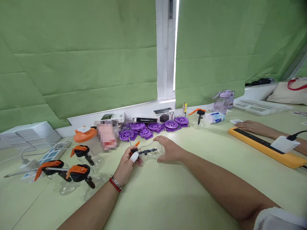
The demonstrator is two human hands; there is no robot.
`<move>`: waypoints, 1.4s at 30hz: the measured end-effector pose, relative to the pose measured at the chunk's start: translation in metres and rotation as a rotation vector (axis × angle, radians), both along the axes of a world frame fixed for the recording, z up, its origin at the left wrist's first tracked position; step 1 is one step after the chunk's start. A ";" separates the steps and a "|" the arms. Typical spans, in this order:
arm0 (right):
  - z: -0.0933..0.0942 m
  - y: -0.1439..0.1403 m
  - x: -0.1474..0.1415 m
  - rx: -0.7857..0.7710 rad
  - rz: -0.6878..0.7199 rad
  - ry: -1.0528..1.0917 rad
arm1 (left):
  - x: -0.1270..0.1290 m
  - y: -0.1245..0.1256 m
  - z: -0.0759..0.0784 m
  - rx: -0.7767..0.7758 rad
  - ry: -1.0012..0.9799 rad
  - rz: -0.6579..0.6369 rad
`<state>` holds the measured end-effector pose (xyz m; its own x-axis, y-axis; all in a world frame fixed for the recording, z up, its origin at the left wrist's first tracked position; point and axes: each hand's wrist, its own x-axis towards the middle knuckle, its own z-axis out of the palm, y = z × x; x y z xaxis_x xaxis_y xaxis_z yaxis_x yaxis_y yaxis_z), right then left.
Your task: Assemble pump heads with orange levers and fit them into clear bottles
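A clear oil dispenser bottle lies on its side between my hands, with a black part visible inside. My left hand is closed around its black and orange cap, and a white wrap covers the thumb. A thin metal spout sticks out past those fingers. My right hand is curved round the bottle's base, fingers and thumb on opposite sides. Left of my hands, similar bottles with an orange-and-black cap, another cap and a third cap lie on the table.
Purple spoked plastic parts sit beyond my hands, before small boxes. Another dispenser, a tissue pack and a purple drink bottle stand back right. Another person's hand rests behind an orange power strip.
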<state>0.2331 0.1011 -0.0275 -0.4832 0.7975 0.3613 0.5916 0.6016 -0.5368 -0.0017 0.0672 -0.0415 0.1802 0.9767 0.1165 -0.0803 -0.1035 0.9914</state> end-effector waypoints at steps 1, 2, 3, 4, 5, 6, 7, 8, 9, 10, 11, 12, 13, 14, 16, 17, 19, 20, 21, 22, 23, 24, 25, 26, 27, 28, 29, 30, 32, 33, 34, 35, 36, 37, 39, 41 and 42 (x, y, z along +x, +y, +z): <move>0.000 0.000 0.000 0.004 0.001 0.002 | 0.000 0.000 0.000 -0.001 -0.003 -0.001; -0.001 0.000 0.000 0.007 0.003 0.003 | 0.000 0.000 0.000 -0.002 -0.005 -0.002; -0.001 0.001 0.000 0.008 0.006 0.004 | 0.000 0.000 0.000 -0.003 -0.007 -0.003; -0.001 0.001 0.000 0.007 0.008 0.005 | 0.000 0.000 0.000 -0.005 -0.006 -0.004; -0.001 0.001 0.000 0.005 0.008 0.008 | 0.000 0.000 0.000 -0.006 -0.004 -0.005; -0.001 0.001 0.000 0.001 0.008 0.012 | 0.000 0.000 -0.001 -0.005 -0.001 -0.005; -0.001 0.001 0.000 -0.003 0.008 0.014 | 0.000 0.001 -0.001 -0.003 0.002 -0.005; -0.001 0.001 0.000 -0.006 0.007 0.015 | -0.001 0.001 -0.001 -0.002 0.005 -0.005; -0.001 0.001 0.000 -0.006 0.007 0.015 | -0.001 0.001 -0.002 0.000 0.008 -0.003; -0.001 0.001 0.000 -0.006 0.007 0.014 | -0.001 0.000 -0.002 0.001 0.010 0.002; -0.001 0.000 0.000 -0.006 0.007 0.012 | 0.000 0.000 -0.002 0.001 0.009 0.010; -0.001 0.000 0.001 -0.005 0.006 0.010 | 0.000 0.000 -0.002 0.002 0.003 0.023; -0.001 0.000 0.001 -0.005 0.004 0.011 | 0.001 0.000 -0.002 0.002 -0.006 0.039; -0.001 0.001 0.001 -0.007 0.003 0.011 | 0.001 0.000 -0.002 0.001 -0.016 0.055; -0.002 0.001 0.000 -0.005 0.004 0.013 | 0.002 0.000 -0.002 -0.010 -0.034 0.084; -0.003 0.002 0.000 -0.002 0.005 0.013 | 0.002 0.000 -0.003 -0.020 -0.040 0.096; -0.003 0.003 0.000 0.004 0.006 0.016 | 0.002 0.002 -0.004 -0.045 -0.048 0.105; -0.004 0.003 0.000 0.008 0.008 0.017 | 0.001 0.003 -0.004 -0.056 -0.052 0.096; -0.004 0.002 0.000 0.014 0.010 0.017 | 0.001 0.003 -0.004 -0.068 -0.056 0.080; -0.004 0.002 -0.001 0.021 0.011 0.017 | 0.000 0.004 -0.004 -0.081 -0.061 0.060; -0.004 0.001 -0.001 0.030 0.010 0.017 | 0.000 0.004 -0.004 -0.098 -0.066 0.040; -0.003 0.000 -0.001 0.040 0.011 0.016 | -0.001 0.005 -0.004 -0.117 -0.073 0.025; -0.003 -0.002 -0.002 0.051 0.012 0.016 | -0.001 0.005 -0.003 -0.136 -0.079 0.018; -0.003 -0.003 -0.002 0.061 0.012 0.017 | -0.001 0.004 -0.002 -0.152 -0.083 0.016; -0.004 -0.004 -0.002 0.071 0.013 0.018 | -0.001 0.004 -0.001 -0.163 -0.082 0.017; -0.004 -0.005 -0.002 0.084 0.015 0.020 | -0.001 0.004 -0.001 -0.168 -0.076 0.019; -0.005 -0.006 -0.002 0.101 0.018 0.023 | -0.001 0.004 0.000 -0.170 -0.066 0.022; -0.006 -0.006 -0.003 0.122 0.023 0.026 | 0.000 0.004 0.001 -0.170 -0.051 0.025; -0.007 -0.005 -0.003 0.180 0.043 0.033 | 0.000 0.004 0.001 -0.175 -0.022 0.032; -0.008 -0.004 -0.003 0.215 0.062 0.037 | 0.000 0.004 0.001 -0.180 -0.010 0.038; -0.008 -0.003 -0.003 0.253 0.085 0.041 | -0.001 0.004 0.001 -0.187 -0.001 0.045; -0.008 -0.002 -0.003 0.291 0.110 0.047 | -0.001 0.004 0.002 -0.194 0.003 0.053; -0.007 -0.001 -0.003 0.329 0.133 0.056 | -0.001 0.004 0.002 -0.199 0.001 0.058; -0.005 0.000 -0.003 0.365 0.153 0.067 | -0.001 0.003 0.003 -0.202 -0.006 0.063; -0.002 -0.001 -0.005 0.429 0.177 0.085 | -0.001 0.002 0.004 -0.205 -0.024 0.066; 0.002 -0.003 -0.006 0.486 0.192 0.092 | -0.002 0.001 0.006 -0.211 -0.033 0.069; 0.003 -0.004 -0.007 0.514 0.199 0.087 | -0.002 0.001 0.006 -0.213 -0.034 0.075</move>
<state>0.2261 0.0970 -0.0243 -0.5576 0.4046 0.7248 0.4060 0.8945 -0.1871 -0.0034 0.0679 -0.0350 0.1059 0.9904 -0.0886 -0.1143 0.1006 0.9883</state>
